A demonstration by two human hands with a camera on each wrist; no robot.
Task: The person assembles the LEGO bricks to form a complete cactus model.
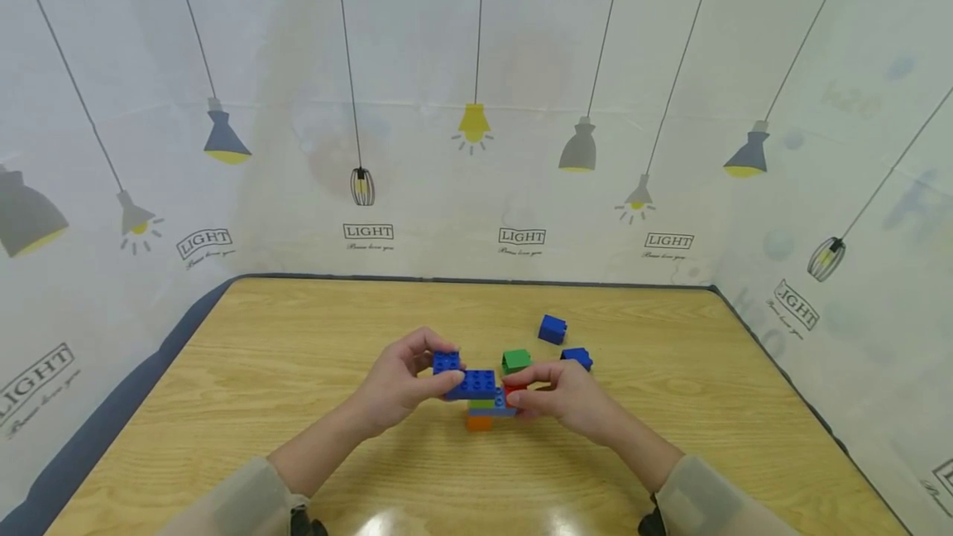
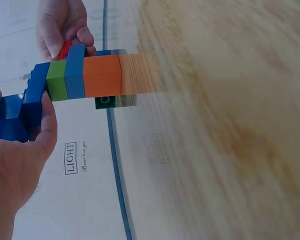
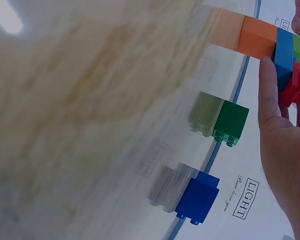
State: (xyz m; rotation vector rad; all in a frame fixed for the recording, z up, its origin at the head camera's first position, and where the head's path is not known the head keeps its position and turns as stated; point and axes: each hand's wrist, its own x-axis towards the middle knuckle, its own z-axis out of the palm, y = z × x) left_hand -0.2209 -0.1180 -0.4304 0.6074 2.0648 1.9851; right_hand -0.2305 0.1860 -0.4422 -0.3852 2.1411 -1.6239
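In the middle of the table stands a stack of toy building bricks: an orange brick (image 2: 102, 76) at the bottom, a lighter blue brick (image 2: 75, 72) over it, a lime green brick (image 2: 57, 80) above that. A long dark blue brick (image 1: 476, 385) tops the stack and juts to the left, bearing a small blue brick (image 1: 446, 361) at its left end. My left hand (image 1: 395, 387) grips these two dark blue bricks between thumb and fingers. From the other side my right hand (image 1: 569, 399) pinches a red brick (image 3: 291, 85) at the right end of the lighter blue brick.
Behind the stack lies a green brick (image 1: 516, 361). Two loose blue bricks, one farther back (image 1: 553, 329) and one nearer the right hand (image 1: 577, 358), lie to its right. A patterned curtain (image 1: 476, 189) closes off the wooden table (image 1: 313, 313) at the back and sides.
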